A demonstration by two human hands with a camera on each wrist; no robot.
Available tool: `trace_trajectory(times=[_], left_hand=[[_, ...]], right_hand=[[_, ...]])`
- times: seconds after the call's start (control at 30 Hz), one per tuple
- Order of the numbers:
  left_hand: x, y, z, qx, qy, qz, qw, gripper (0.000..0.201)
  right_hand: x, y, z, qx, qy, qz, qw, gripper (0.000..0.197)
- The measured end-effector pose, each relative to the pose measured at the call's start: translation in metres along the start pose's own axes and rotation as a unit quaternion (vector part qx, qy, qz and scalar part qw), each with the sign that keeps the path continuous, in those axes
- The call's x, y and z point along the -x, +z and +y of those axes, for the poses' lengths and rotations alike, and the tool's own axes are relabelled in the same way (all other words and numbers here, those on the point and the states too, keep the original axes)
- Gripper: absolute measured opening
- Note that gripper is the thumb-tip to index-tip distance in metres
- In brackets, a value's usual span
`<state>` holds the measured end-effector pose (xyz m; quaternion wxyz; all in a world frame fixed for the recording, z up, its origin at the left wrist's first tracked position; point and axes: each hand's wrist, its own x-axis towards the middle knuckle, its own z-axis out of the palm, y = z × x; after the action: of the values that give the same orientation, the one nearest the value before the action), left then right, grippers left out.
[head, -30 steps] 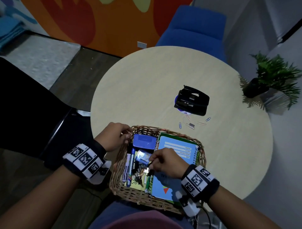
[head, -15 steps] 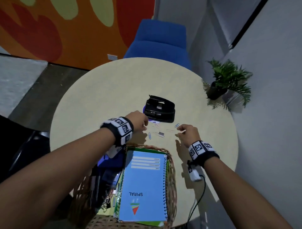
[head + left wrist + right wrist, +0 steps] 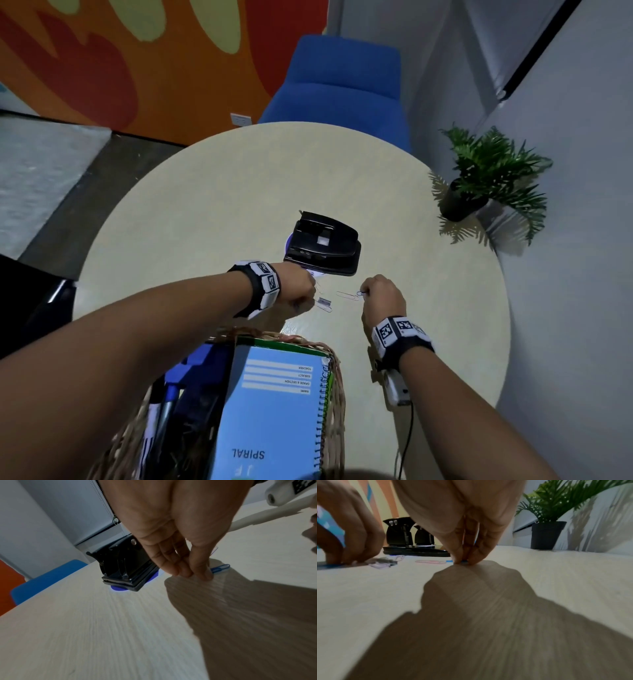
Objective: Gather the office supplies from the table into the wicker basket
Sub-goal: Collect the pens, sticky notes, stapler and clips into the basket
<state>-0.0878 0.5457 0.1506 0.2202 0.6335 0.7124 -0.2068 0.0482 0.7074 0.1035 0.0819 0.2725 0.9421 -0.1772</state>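
Note:
Loose paper clips and a strip of staples (image 3: 323, 302) lie on the round table (image 3: 212, 205) in front of a black hole punch (image 3: 323, 248). My left hand (image 3: 310, 298) has its thumb and fingertips (image 3: 180, 572) pressed together on the table, pinching the end of a blue paper clip (image 3: 220, 567). My right hand (image 3: 364, 294) pinches a small blue paper clip (image 3: 464, 561) against the tabletop. A pink clip (image 3: 429, 561) lies just left of it. The wicker basket (image 3: 337, 387) sits at the near edge and holds a blue spiral notebook (image 3: 274, 411), markers and other supplies.
A purple disc (image 3: 119, 588) lies under the hole punch. A potted plant (image 3: 479, 185) stands off the table's right side. A blue chair (image 3: 339, 89) is behind the table. The far and left parts of the tabletop are bare.
Both hands have left the basket and reached forward to the clips near the hole punch. In the last half second their fingertips came down onto the clips.

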Motion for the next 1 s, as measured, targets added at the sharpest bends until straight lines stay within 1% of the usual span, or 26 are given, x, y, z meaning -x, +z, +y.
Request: trace_trajectory(times=[0.1,0.13,0.23,0.27,0.33,0.4,0.47,0.5,0.57,0.63,0.7,0.73,0.8,0.9,1.0], left_hand=[[-0.003,-0.001,-0.001,0.020,-0.031,-0.043,0.998,0.011],[-0.004,-0.003,-0.002,0.032,-0.040,-0.053,0.997,0.009],[0.000,-0.005,-0.001,0.078,-0.056,-0.064,0.993,0.015],[0.004,-0.007,-0.001,0.095,-0.070,-0.052,0.992,0.015],[0.016,-0.016,-0.006,0.149,-0.099,0.017,0.984,0.015],[0.035,-0.023,-0.015,0.231,-0.124,0.107,0.959,0.020],[0.061,-0.024,-0.018,0.286,-0.132,0.175,0.933,0.029],[0.076,-0.021,-0.017,0.302,-0.131,0.198,0.923,0.028],[0.108,-0.010,-0.009,0.323,-0.134,0.210,0.913,0.020],[0.142,0.008,0.001,0.357,-0.142,0.209,0.899,0.014],[0.173,0.028,0.012,0.393,-0.161,0.190,0.885,0.012],[0.187,0.038,0.019,0.399,-0.168,0.171,0.885,0.012],[0.204,0.056,0.034,0.404,-0.170,0.124,0.890,0.012],[0.218,0.076,0.058,0.412,-0.162,0.068,0.894,0.017],[0.226,0.095,0.070,0.367,-0.164,0.034,0.915,0.023]], right_hand=[[0.000,-0.003,0.000,-0.037,0.071,-0.019,0.997,0.021],[0.000,-0.004,-0.001,-0.042,0.085,-0.030,0.995,0.018],[0.002,-0.005,-0.004,-0.035,0.099,-0.059,0.993,0.013],[0.004,-0.006,-0.005,-0.037,0.103,-0.058,0.992,0.013],[0.011,-0.008,-0.007,-0.050,0.116,-0.038,0.991,0.012],[0.020,-0.010,-0.008,-0.095,0.129,0.000,0.987,0.011],[0.028,-0.014,-0.010,-0.154,0.122,0.037,0.980,0.016],[0.032,-0.017,-0.012,-0.173,0.111,0.044,0.978,0.020],[0.040,-0.026,-0.022,-0.189,0.079,0.047,0.978,0.020],[0.050,-0.039,-0.040,-0.192,0.037,0.048,0.980,0.015],[0.062,-0.050,-0.064,-0.185,-0.015,0.054,0.981,0.009],[0.069,-0.054,-0.076,-0.180,-0.043,0.050,0.981,0.007],[0.088,-0.056,-0.103,-0.183,-0.086,0.002,0.979,0.008],[0.122,-0.048,-0.144,-0.181,-0.136,-0.100,0.969,0.013],[0.151,-0.032,-0.175,-0.182,-0.174,-0.167,0.953,0.021]])
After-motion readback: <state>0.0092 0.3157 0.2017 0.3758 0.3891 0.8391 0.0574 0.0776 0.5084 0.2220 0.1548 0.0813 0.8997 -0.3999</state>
